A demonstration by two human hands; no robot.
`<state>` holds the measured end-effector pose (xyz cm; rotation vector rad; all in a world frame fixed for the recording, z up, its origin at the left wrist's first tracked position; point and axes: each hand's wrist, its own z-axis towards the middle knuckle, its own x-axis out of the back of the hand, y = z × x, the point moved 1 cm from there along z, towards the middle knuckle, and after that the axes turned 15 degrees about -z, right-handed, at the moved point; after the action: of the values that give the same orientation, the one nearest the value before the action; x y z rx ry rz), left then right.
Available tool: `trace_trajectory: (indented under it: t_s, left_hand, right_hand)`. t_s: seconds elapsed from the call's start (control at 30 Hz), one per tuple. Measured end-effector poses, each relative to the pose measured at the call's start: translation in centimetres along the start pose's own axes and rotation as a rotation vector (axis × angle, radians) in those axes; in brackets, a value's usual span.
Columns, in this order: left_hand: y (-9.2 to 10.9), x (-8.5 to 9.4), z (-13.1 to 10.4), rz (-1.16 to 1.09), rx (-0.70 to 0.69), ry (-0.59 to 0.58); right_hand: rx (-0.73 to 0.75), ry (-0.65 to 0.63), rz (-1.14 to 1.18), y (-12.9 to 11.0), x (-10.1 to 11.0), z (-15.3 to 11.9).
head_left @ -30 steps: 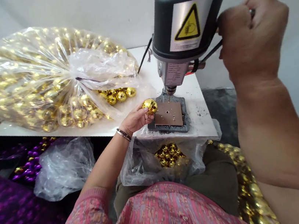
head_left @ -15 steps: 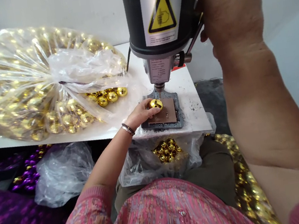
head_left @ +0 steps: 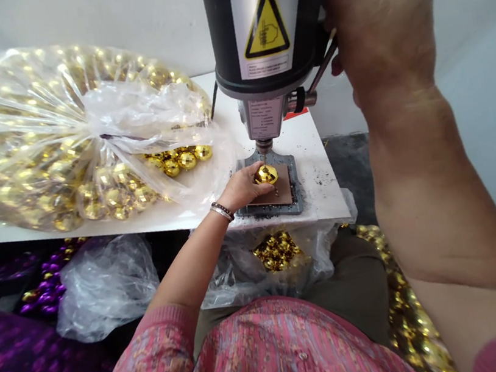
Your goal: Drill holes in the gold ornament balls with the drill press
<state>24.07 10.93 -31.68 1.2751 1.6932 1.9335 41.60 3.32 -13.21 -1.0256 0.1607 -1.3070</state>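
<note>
Between thumb and fingers my left hand (head_left: pixel 247 187) grips a shiny gold faceted ball (head_left: pixel 266 175). The ball sits over a brown board (head_left: pixel 282 192) on the grey base (head_left: pixel 295 205) of a black drill press (head_left: pixel 274 28). A thin drill bit (head_left: pixel 265 158) points down at the top of the ball, seemingly touching it. My right hand (head_left: pixel 384 19) is raised and closed round the feed lever (head_left: pixel 323 64) at the press's right side; its fingertips are mostly hidden.
A large clear plastic bag (head_left: pixel 62 144) of gold balls covers the table's left. Dark shavings lie on the white table (head_left: pixel 319 170). Below its front edge hangs an open plastic bag (head_left: pixel 321 249) with gold balls. Purple balls (head_left: pixel 51 281) are at lower left, more gold balls (head_left: pixel 396 288) at right.
My left hand has carried the gold ball slightly right, under the drill bit. My right hand on the lever has shifted a little to the left.
</note>
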Motion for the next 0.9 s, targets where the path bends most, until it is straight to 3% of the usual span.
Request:
trace_trajectory:
  t_s: [0.1,0.17,0.27,0.37,0.5,0.63,0.9]
  left_hand:
    - [-0.2,-0.1,0.0,-0.018,0.021,0.022]
    - [-0.3,-0.1,-0.1,-0.028,0.032,0.028]
    - [-0.4,-0.1,-0.1,-0.045,0.014,0.008]
    - [-0.5,-0.1,-0.1,-0.043,0.008,0.01]
    - [-0.9,-0.1,-0.1,-0.032,-0.01,0.01]
    - [-1.0,-0.2,0.0,-0.027,-0.049,-0.004]
    - [-1.0,-0.3,0.0,-0.026,-0.074,-0.015]
  right_hand:
    - [0.064,0.083,-0.159,-0.1,0.7,-2.3]
    - [0.213,0.126,-0.168,0.4,1.0,-4.5]
    - [0.368,0.191,-0.17,2.0,1.1,-7.6]
    - [0.397,0.239,-0.231,3.9,0.6,-9.6]
    - [0.435,0.284,-0.259,5.6,-0.2,-10.7]
    - [0.382,0.286,-0.269,6.6,-0.8,-11.2]
    - [0.444,0.47,-0.309,7.3,-1.8,-12.3]
